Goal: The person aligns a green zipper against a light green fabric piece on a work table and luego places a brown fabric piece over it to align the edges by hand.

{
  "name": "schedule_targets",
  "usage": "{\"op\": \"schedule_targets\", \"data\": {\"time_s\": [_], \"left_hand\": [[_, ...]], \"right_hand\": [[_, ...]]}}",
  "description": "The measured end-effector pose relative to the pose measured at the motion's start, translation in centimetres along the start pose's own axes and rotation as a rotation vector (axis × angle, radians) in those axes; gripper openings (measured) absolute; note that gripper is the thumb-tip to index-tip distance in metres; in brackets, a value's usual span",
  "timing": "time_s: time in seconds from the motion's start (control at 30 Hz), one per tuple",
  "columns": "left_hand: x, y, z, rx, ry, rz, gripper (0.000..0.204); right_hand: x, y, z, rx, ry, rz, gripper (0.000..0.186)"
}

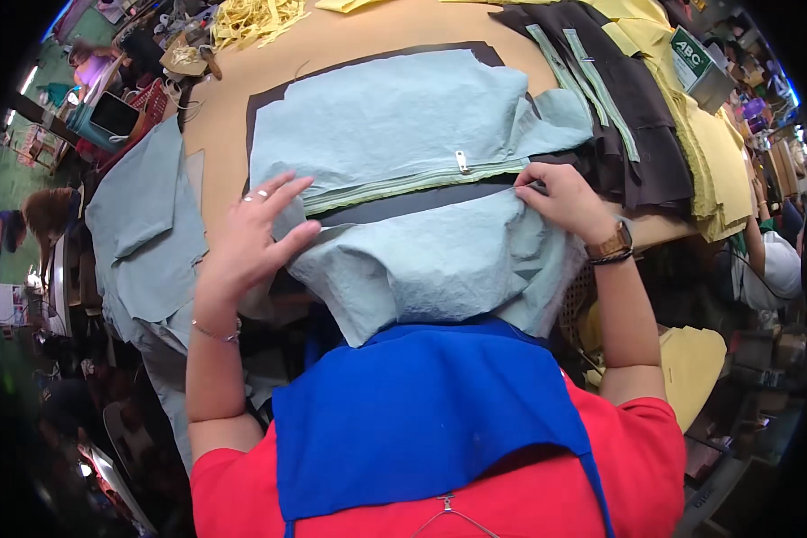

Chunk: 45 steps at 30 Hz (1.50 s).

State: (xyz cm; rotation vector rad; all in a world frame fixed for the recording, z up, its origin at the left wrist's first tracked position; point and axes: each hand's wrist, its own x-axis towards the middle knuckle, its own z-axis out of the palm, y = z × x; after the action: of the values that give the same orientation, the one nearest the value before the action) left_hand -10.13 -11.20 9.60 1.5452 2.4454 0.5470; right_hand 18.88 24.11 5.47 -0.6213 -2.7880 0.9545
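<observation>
A light blue fabric panel (386, 112) lies over a dark fabric piece (377, 204) on the table in front of me. Along the panel's near edge runs a pale green zipper (403, 186) with a metal slider (462, 161). Nearer to me, a second light blue fabric piece (421, 260) drapes over the table edge toward my blue apron. My left hand (264, 224) is open, fingers spread, at the left end of the zipper. With thumb and index finger together, my right hand (560, 197) pinches the upper edge of the near fabric piece.
Folded light blue fabric (143, 206) hangs at the left table edge. Dark strips with green zippers (614, 99) and yellow fabric (704, 143) lie at the right, beside a green box (699, 67). Yellow scraps (251, 20) sit at the far side. People are nearby.
</observation>
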Motion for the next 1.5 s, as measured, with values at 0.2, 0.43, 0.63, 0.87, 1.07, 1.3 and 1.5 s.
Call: {"op": "schedule_targets", "data": {"time_s": [0.2,0.43,0.63,0.87,1.07,1.3,1.5], "left_hand": [[1.3,-5.2,4.0,0.228,-0.005,-0.025,0.033],[3.1,-2.2,3.2,0.085,0.214,0.096,0.029],[1.8,4.1,8.2,-0.002,0.061,0.246,0.032],[1.4,4.6,9.9,-0.145,-0.039,0.121,0.028],[1.1,5.8,9.1,-0.303,0.015,0.220,0.010],[0.6,5.3,5.8,-0.384,0.121,0.189,0.014],[3.3,1.3,4.0,0.042,0.269,0.072,0.010]], "right_hand": [[-0.8,0.0,2.3,-0.112,0.160,-0.123,0.011],[-1.1,0.1,2.9,-0.126,0.203,-0.091,0.014],[-1.7,-1.5,2.0,-0.035,0.147,0.060,0.013],[-2.2,-3.6,3.1,-0.332,0.314,-0.265,0.019],[-0.5,-5.2,6.9,-0.179,0.159,-0.327,0.017],[1.2,-8.1,6.5,0.077,0.017,-0.348,0.017],[5.0,-9.6,9.8,0.042,0.240,-0.396,0.016]]}}
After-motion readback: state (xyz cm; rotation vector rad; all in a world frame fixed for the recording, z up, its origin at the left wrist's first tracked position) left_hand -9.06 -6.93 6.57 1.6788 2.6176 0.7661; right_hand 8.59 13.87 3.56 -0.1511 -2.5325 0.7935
